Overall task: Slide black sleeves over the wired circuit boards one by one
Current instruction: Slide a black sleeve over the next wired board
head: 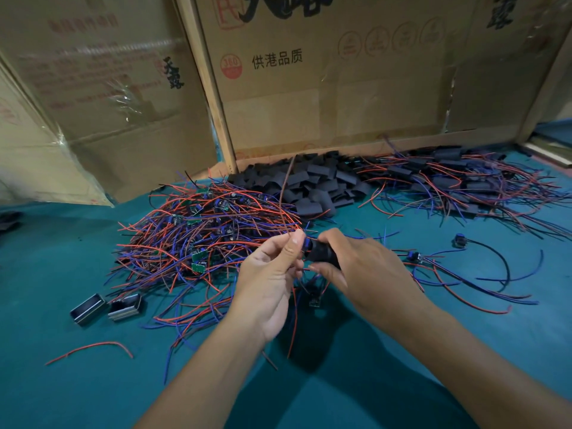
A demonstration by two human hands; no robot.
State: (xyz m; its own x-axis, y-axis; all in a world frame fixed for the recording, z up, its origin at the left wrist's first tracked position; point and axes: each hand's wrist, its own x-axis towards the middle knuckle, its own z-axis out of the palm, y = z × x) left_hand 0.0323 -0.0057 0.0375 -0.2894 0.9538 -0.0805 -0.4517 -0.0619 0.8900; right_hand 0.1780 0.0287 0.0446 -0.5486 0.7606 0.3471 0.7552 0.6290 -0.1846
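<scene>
Both forearms reach in from six o'clock over the teal counter [62, 382]. Her left hand [269, 280] pinches the wires of a circuit board [308, 244] at centre, its grip narrow; the right hand [356, 267] holds a black sleeve [320, 253] wrapped in its fingers. Sleeve looks soft and light; the board small, best held by its edges, wires floppy. Bare boards [198, 239] heap at ten o'clock.

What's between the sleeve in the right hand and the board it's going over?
Nothing visible. The right hand holds the black sleeve right at the board's blue part, which the left hand pinches. Loose wires hang below, out of the way.
</scene>
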